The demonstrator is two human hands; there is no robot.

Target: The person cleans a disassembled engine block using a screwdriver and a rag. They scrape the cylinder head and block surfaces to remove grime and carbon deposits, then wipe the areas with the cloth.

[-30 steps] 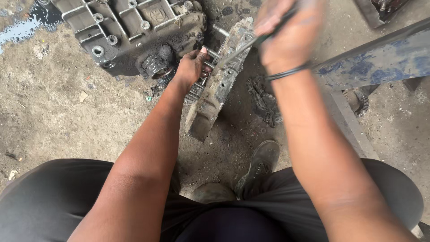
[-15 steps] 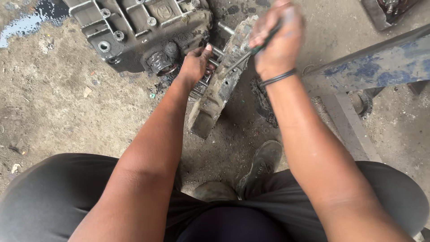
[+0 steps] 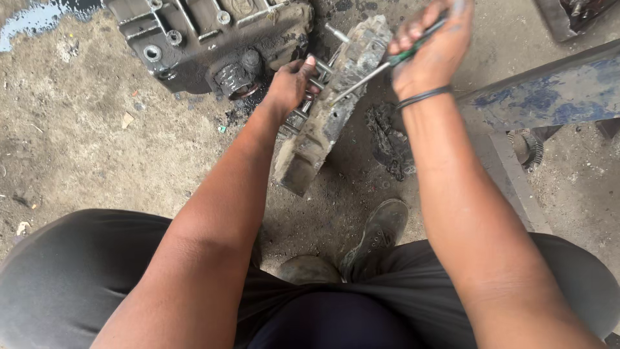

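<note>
Centrally, near the top of the view, a grimy, mud-coloured metal casting (image 3: 329,110) stands tilted on the dirt floor (image 3: 90,155), its long body running from upper right down to lower left, with steel studs or rods sticking out of its left side. The left hand (image 3: 290,84) is at that left side, fingers curled shut around the studs and the casting's edge, thumb up near the top. The right hand (image 3: 431,48) is raised just above and to the right of the casting, fist closed around the green handle of a screwdriver (image 3: 381,68); the metal shaft slants down and left, and its tip meets the casting's upper face close to the left hand. A dark band circles the right wrist.

Just left of the casting, touching or nearly touching it, lies a larger dark grey engine housing (image 3: 206,35) with ribbed walls, bolt holes and a round oily boss facing the hand. The ground between them is black with oil, and a crumpled oily rag or clump (image 3: 387,139) lies on the floor to the right of the casting. Further right a blue-painted, worn metal beam (image 3: 542,97) crosses the frame at a slant. A puddle (image 3: 39,16) shows at the top left corner. Below, the person's dark trousers fill the lower edge, with one dusty shoe (image 3: 378,236) planted on the floor between the knees.
</note>
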